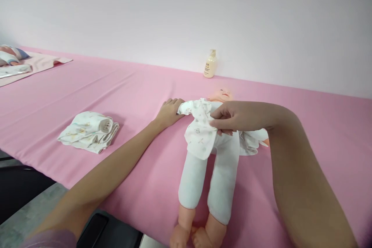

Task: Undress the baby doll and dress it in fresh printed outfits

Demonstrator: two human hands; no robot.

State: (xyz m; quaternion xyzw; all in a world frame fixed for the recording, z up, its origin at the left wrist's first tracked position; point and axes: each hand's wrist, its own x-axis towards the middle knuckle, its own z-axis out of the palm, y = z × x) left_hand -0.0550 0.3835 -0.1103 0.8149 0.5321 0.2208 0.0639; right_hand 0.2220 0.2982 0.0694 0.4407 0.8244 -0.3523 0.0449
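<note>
A baby doll (pixel 223 186) lies on its back, feet toward me, its white cloth body and legs showing. A white printed baby shirt (pixel 200 139) covers one side of its chest, with that sleeve (pixel 186 107) on the doll's arm. My left hand (pixel 171 111) is closed at the sleeve's cuff; the doll's hand there is hidden. Over the chest, my right hand (pixel 229 118) pinches the shirt's front edge between thumb and fingers. The shirt's other part (pixel 248 143) lies spread beneath the doll's far-side arm. My right hand partly covers the doll's head (pixel 222 95).
A folded printed cloth garment (pixel 88 131) sits left on the pink tablecloth (pixel 139 85). A cream pump bottle (pixel 210 64) stands by the white wall. Another doll (pixel 10 55) lies far left on a pale mat. Below the table edge are black chairs (pixel 113 232).
</note>
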